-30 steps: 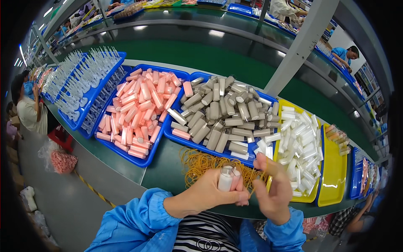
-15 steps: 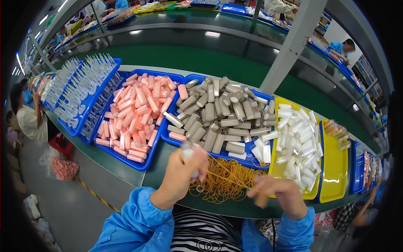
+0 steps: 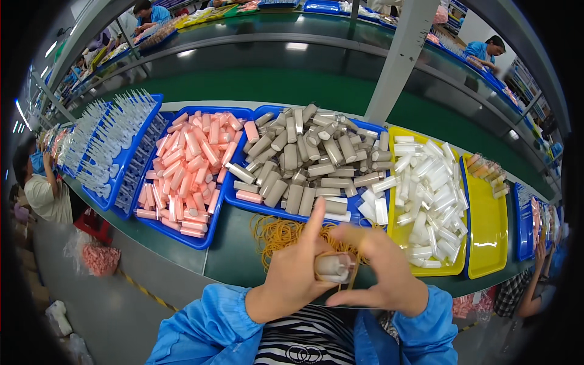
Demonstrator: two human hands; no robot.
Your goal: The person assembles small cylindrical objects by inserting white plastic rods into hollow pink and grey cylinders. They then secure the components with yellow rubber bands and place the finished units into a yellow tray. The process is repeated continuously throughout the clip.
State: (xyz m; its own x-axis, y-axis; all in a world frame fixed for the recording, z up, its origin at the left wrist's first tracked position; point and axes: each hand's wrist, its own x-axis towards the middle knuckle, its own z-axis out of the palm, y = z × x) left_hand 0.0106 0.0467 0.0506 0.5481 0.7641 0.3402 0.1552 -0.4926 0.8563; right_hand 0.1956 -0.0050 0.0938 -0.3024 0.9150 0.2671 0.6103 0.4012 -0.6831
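Observation:
My left hand (image 3: 289, 277) grips a small bundle of white and grey clear-wrapped cylinders (image 3: 333, 267), its ends facing up. The index finger points away from me, and a thin rubber band appears to loop around the bundle. Just right of it, my right hand (image 3: 389, 277) is open, thumb and fingers spread wide, with its fingertips slightly blurred. A loose pile of yellow-brown rubber bands (image 3: 274, 237) lies behind my hands, partly hidden by them. Grey cylinders (image 3: 292, 155) fill the blue tray (image 3: 243, 198) beyond, with a few white and pink ones at its near edge.
Pink cylinders (image 3: 188, 164) heap in a blue tray (image 3: 210, 234) to the left, near trays of pale thin-stemmed pieces (image 3: 109, 140). White cylinders (image 3: 432, 194) fill a yellow tray (image 3: 398, 243) at right, beside another yellow tray (image 3: 490, 237). A metal post (image 3: 395, 67) rises behind.
My left hand has come right and lower, turning the bundle end-up. My right hand, earlier drawing out a rubber band, is now spread beside the bundle. The view has shifted slightly.

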